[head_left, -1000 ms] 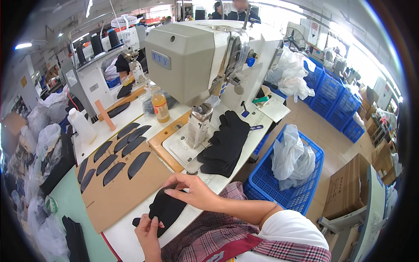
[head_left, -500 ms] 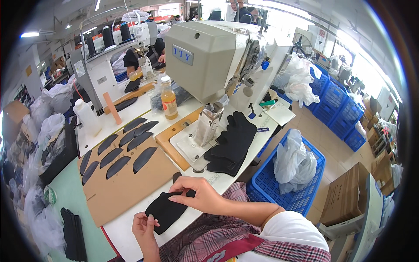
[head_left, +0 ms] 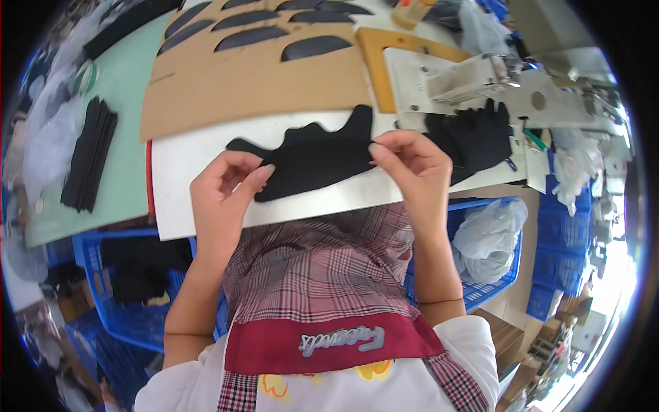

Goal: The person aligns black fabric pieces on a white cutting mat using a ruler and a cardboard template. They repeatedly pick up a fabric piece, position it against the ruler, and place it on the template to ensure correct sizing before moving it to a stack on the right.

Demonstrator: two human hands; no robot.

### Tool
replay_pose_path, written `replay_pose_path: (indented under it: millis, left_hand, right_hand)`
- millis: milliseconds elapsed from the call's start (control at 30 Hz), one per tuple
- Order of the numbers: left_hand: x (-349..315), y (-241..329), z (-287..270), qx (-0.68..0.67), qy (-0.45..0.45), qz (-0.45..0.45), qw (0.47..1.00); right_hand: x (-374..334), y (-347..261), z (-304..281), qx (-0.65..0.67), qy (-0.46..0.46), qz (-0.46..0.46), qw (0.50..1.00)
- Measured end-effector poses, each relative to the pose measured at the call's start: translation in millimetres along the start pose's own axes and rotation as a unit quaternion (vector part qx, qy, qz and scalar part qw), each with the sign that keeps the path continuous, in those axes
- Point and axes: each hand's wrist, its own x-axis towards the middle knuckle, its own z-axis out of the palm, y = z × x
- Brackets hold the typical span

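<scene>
The bench (head_left: 206, 165) fills the upper half of the view, a pale sheet at its near edge with a broad brown cardboard panel (head_left: 254, 89) behind it, on which dark curved cut pieces (head_left: 312, 47) lie in rows. To the right stands the base of a sewing machine (head_left: 494, 79), and just beside it rests a heap of black fabric (head_left: 473, 137). Blue plastic crates flank the person's lap: one on the right (head_left: 501, 275) holds pale plastic bags, one on the left (head_left: 130, 295) holds dark cloth. On the green mat at the far left lies a stack of thin black strips (head_left: 89, 154). At the bench's near edge, lying partly on the pale sheet, is the black fabric piece (head_left: 309, 161), flat and wavy along its upper edge, its long axis running left to right, rising slightly toward the right where a taller lobe points away from the person. Both hands grip it, one at each end: the left hand (head_left: 230, 185) pinches the lower left end between thumb and fingertips, and the right hand (head_left: 405, 161) is closed on the right end just under the lobe. Neither hand is nearer than the other; the piece spans the gap between them, directly ahead of the person's chest.
</scene>
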Motion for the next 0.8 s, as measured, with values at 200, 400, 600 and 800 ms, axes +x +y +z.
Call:
replay_pose_path:
  millis: [200,400,600,800]
  left_hand:
    - [-27.0,-4.3,-4.9,0.036,0.004,0.062,0.997]
    - [-23.2,-14.6,6.7,0.132,0.007,0.118,0.984]
    - [-21.6,-33.4,22.4,0.198,0.052,0.029,0.978]
    - [-16.1,-42.4,22.7,0.276,0.054,0.070,0.957]
  right_hand:
    - [-7.8,0.0,-0.9,-0.066,-0.032,-0.054,0.996]
    - [-1.8,11.5,-11.1,-0.103,-0.025,-0.010,0.994]
    - [3.2,45.3,-14.8,-0.149,-0.039,0.020,0.988]
    - [4.6,57.7,-5.8,-0.163,-0.033,0.012,0.986]
